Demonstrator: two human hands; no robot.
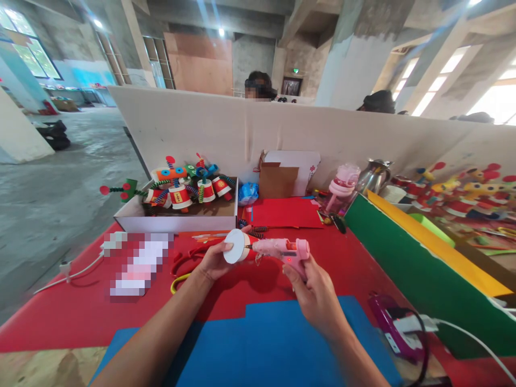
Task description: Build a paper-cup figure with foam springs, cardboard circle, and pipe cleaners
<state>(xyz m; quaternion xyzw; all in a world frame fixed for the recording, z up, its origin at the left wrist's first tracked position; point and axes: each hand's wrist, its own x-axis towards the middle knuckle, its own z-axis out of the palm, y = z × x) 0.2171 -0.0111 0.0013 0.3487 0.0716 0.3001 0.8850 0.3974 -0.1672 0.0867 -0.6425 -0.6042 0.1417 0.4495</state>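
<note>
My left hand [213, 262] is closed around a small paper cup [236, 246], whose white round base faces me. My right hand [312, 293] grips the handle of a pink glue gun [284, 250]. Its nozzle points left and touches the cup's base. A red light glows on the gun's body. Both hands hover above a red felt sheet [258, 279], with a blue felt sheet [278, 344] lying nearer me.
A white box [177, 217] of finished paper-cup figures with pipe-cleaner arms stands at the back left. A pink bottle [341, 188], a metal kettle [373, 176] and a brown cardboard box [278, 181] line the divider. A power strip [393, 328] lies right. Other people sit behind the divider.
</note>
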